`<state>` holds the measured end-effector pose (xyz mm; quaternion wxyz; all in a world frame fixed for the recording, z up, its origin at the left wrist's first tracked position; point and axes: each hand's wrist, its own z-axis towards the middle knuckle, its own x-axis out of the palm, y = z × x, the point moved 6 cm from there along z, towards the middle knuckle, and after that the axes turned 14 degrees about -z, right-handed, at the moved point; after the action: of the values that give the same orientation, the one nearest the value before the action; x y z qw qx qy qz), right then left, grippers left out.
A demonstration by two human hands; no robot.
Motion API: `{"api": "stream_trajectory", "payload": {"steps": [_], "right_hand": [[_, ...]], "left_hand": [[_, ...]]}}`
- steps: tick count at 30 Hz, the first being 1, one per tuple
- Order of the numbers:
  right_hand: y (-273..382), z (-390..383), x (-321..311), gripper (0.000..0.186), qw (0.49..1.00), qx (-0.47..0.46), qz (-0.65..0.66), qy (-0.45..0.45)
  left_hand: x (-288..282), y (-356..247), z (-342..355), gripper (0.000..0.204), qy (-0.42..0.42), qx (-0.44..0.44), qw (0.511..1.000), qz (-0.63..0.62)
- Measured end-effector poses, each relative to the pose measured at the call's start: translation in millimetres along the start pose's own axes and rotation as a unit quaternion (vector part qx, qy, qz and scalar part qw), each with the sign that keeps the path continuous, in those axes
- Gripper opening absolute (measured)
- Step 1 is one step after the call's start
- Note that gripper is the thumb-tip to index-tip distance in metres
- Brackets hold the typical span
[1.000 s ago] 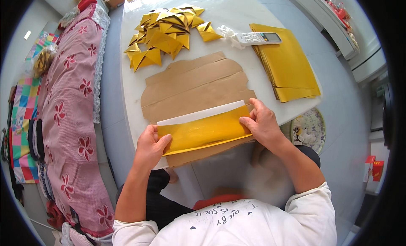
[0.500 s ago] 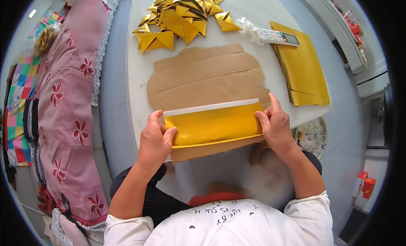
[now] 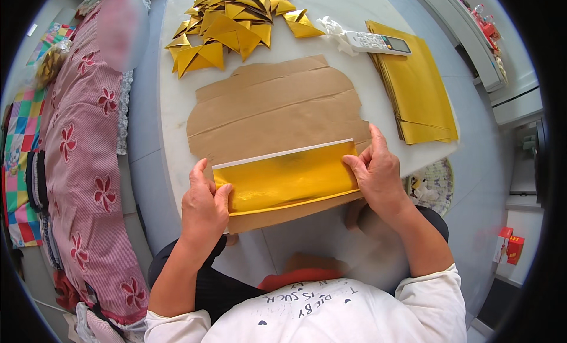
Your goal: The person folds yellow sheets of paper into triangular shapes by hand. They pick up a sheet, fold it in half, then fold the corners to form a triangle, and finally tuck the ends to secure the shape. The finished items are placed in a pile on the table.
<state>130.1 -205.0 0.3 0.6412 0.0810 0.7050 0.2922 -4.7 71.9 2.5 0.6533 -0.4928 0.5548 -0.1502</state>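
Observation:
A folded sheet of gold foil paper (image 3: 289,176) lies over the near part of a flat piece of brown cardboard (image 3: 274,104). A thin white strip shows along its far edge. My left hand (image 3: 204,198) grips the sheet's left end, thumb on top. At the right end my right hand (image 3: 375,169) pinches it the same way, its thumb on the gold face and the other fingers behind the edge. The fingers under the paper are partly hidden.
Folded gold paper pieces (image 3: 230,27) are heaped at the far left of the white table (image 3: 177,116). A stack of gold sheets (image 3: 416,89) lies on the right, with a white remote control (image 3: 378,43) across its far end beside crumpled tissue (image 3: 335,33). A patterned bin (image 3: 434,186) stands below the right edge.
The white strip along the sheet's far edge has become narrower. Both hands still hold the ends, and the whole view has shifted slightly.

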Motion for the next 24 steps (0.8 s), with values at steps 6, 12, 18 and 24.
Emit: {"api": "stream_trajectory", "payload": {"steps": [6,12,18,24], "right_hand": [[1.8,1.8,0.2,0.068,1.0,0.007,-0.005,0.008],[0.6,2.1,1.5,0.069,1.0,0.012,-0.017,0.019],[2.5,3.5,0.7,0.07,0.999,0.02,-0.015,0.035],[-2.5,3.4,3.6,0.072,0.999,0.011,-0.039,0.033]], "left_hand": [[-0.3,2.6,0.8,0.059,-0.003,0.011,1.0,0.002],[0.2,3.7,2.6,0.06,0.027,-0.015,1.0,-0.003],[-0.5,3.1,1.8,0.06,0.024,0.002,1.0,0.005],[1.0,1.3,1.6,0.059,0.006,-0.01,1.0,-0.007]]}}
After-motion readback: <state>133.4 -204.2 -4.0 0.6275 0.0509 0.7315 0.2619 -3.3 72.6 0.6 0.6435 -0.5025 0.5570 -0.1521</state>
